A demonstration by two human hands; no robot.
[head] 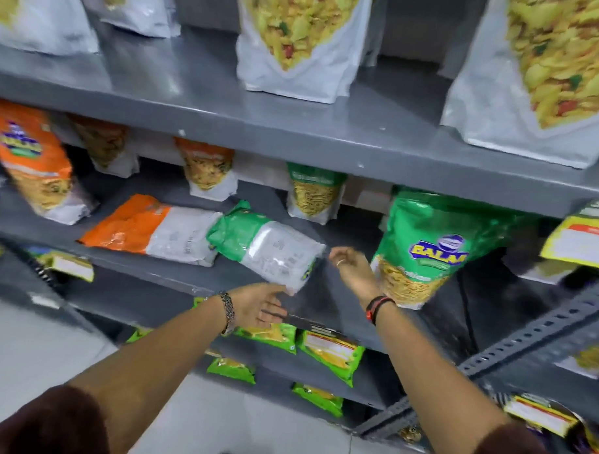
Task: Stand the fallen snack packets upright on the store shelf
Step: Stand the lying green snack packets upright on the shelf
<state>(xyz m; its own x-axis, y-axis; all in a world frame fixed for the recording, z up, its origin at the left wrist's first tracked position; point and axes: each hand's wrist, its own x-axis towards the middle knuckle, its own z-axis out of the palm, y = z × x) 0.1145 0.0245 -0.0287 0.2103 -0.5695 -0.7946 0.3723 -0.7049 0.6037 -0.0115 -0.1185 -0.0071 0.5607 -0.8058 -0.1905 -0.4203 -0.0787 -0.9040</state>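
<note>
Both hands are closing in on the fallen green packet (268, 248) lying flat on the middle shelf (174, 273), left hand (259, 305) open-fingered under its near end, right hand (349, 262) loosely curled and empty beside it, so I'd say scoop from below, tip it up and lean it back.

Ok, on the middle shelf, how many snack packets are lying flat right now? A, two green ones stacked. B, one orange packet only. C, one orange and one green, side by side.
C: the orange packet and the green packet both lie on their sides next to each other on the middle shelf.
</note>
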